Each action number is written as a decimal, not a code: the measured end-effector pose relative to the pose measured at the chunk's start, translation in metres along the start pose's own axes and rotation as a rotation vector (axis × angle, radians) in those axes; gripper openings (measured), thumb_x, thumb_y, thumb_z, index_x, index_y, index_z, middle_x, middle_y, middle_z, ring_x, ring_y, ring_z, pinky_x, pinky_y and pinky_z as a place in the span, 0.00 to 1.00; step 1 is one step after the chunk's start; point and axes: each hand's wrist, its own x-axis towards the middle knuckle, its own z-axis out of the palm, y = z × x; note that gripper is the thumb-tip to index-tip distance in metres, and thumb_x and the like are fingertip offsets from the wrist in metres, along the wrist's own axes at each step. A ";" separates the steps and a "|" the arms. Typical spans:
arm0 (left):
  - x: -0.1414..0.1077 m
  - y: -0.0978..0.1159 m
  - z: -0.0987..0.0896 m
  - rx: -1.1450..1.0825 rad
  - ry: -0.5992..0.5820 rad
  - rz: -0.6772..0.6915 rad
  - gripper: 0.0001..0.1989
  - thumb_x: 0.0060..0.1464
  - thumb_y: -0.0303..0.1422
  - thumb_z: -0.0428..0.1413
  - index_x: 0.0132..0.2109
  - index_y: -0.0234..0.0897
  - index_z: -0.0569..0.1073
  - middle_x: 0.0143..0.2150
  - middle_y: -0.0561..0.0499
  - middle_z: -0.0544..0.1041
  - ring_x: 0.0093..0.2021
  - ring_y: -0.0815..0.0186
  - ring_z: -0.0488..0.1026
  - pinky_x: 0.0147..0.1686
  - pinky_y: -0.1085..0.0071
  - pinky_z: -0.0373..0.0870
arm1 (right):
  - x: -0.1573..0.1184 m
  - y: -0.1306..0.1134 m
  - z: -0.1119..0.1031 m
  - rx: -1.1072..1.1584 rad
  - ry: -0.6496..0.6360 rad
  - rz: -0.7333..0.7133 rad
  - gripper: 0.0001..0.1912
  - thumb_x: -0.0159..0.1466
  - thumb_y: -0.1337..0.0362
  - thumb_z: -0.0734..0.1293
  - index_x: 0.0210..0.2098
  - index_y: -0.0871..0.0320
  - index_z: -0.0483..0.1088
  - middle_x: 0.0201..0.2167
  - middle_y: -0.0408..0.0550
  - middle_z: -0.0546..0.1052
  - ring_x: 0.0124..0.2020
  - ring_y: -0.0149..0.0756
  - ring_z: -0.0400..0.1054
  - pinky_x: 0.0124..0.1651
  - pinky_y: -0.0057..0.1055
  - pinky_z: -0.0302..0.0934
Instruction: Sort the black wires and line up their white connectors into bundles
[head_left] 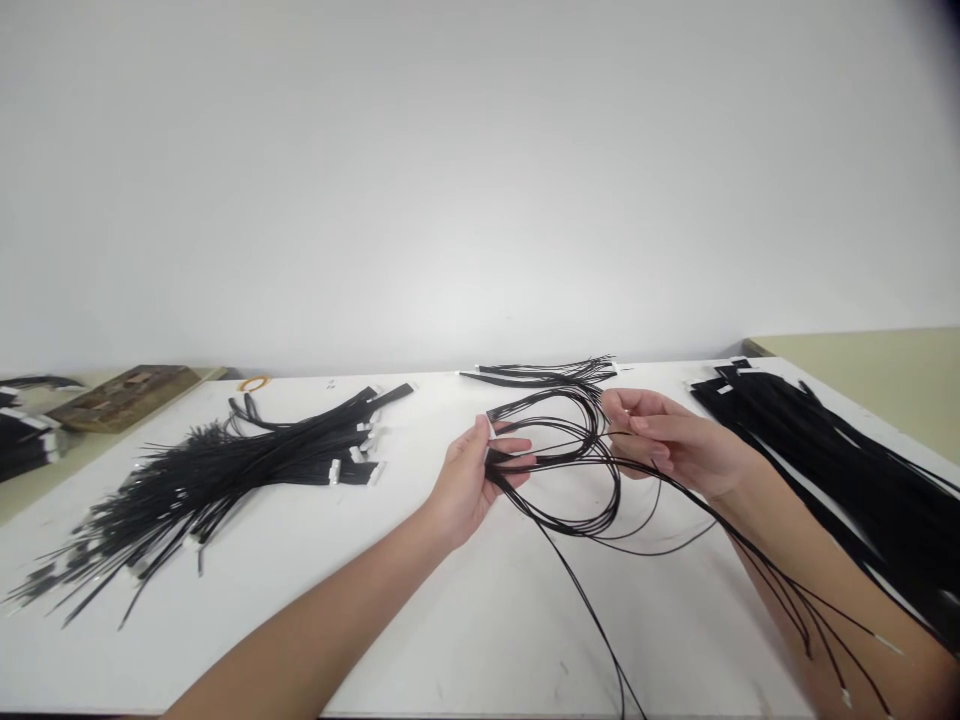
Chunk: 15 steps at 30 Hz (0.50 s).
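Observation:
A black wire harness (562, 522) hangs in loops above the table, between my two hands. My left hand (469, 480) is closed on its left end, where the wires gather near a white connector (492, 428). Thumb and fingers of my right hand (667, 440) pinch at the right side of the loops; exactly which strands they hold is hidden. Loose wire ends trail under my right forearm toward the lower right, some with small white tips (846, 697). A few more strands drop toward the table's front edge.
Black harnesses with white connectors (247, 470) lie piled at left. Another small bundle (532, 375) rests at the back, and long black cables (832, 470) cover the right side. An orange ring (253, 383) and a worn brown board (124, 397) are at the back left.

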 end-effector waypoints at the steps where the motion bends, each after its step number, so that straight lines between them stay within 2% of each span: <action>1: 0.001 0.001 -0.001 -0.002 0.004 0.011 0.19 0.52 0.46 0.54 0.43 0.35 0.68 0.34 0.45 0.78 0.30 0.66 0.76 0.28 0.73 0.73 | 0.000 0.000 -0.001 -0.012 -0.017 -0.015 0.11 0.60 0.59 0.65 0.30 0.56 0.58 0.14 0.33 0.53 0.16 0.23 0.42 0.23 0.25 0.46; 6: 0.010 0.005 -0.006 -0.003 0.031 0.060 0.20 0.52 0.47 0.54 0.42 0.34 0.68 0.31 0.46 0.77 0.25 0.68 0.75 0.25 0.74 0.72 | -0.003 0.000 -0.007 -0.043 -0.189 -0.102 0.09 0.59 0.61 0.66 0.30 0.60 0.63 0.14 0.36 0.59 0.17 0.23 0.50 0.20 0.22 0.43; 10: 0.016 0.007 -0.009 0.018 0.067 0.100 0.20 0.53 0.47 0.53 0.41 0.33 0.68 0.29 0.47 0.77 0.24 0.68 0.74 0.24 0.74 0.72 | -0.009 -0.002 -0.011 -0.147 -0.310 -0.090 0.10 0.57 0.61 0.68 0.30 0.63 0.69 0.16 0.44 0.68 0.19 0.25 0.58 0.22 0.23 0.49; 13: 0.021 0.009 -0.011 0.048 0.093 0.110 0.20 0.54 0.46 0.52 0.42 0.33 0.68 0.28 0.47 0.77 0.23 0.68 0.74 0.24 0.74 0.72 | -0.017 -0.007 -0.014 -0.199 -0.338 -0.070 0.08 0.55 0.62 0.69 0.28 0.62 0.71 0.16 0.45 0.70 0.18 0.26 0.59 0.22 0.23 0.50; 15: 0.025 0.012 -0.013 0.051 0.120 0.142 0.19 0.55 0.45 0.51 0.42 0.31 0.68 0.26 0.47 0.76 0.22 0.69 0.73 0.23 0.75 0.72 | -0.023 -0.010 -0.017 -0.194 -0.357 -0.121 0.07 0.55 0.62 0.69 0.26 0.60 0.72 0.13 0.44 0.68 0.17 0.25 0.57 0.21 0.22 0.48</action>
